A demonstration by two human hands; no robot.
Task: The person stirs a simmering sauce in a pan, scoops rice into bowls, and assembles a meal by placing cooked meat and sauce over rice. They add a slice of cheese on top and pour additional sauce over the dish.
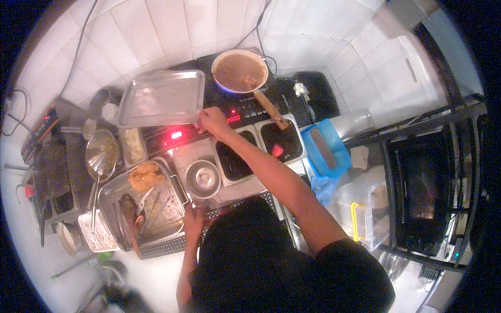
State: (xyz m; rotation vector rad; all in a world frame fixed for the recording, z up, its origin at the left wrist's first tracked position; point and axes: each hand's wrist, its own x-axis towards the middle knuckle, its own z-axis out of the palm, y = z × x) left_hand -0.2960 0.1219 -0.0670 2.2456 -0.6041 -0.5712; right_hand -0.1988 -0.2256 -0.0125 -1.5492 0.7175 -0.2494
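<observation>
My right hand (212, 121) reaches forward and grips the near right corner of a flat steel tray (162, 98) that sits over the left burner of a black induction cooker (235, 112). My left hand (193, 219) rests on the counter's front edge beside a wire-rack tray (156, 211), fingers curled; whether it holds anything is hidden. A pan with a wooden handle (240, 71) holds brown liquid on the right burner.
A small steel bowl (202, 179) stands near two dark inset containers (282, 140). A mesh skimmer (101, 154), fried food (146, 177) on the rack, a blue tub (326, 148) and a black oven (425, 190) on a shelf surround the counter.
</observation>
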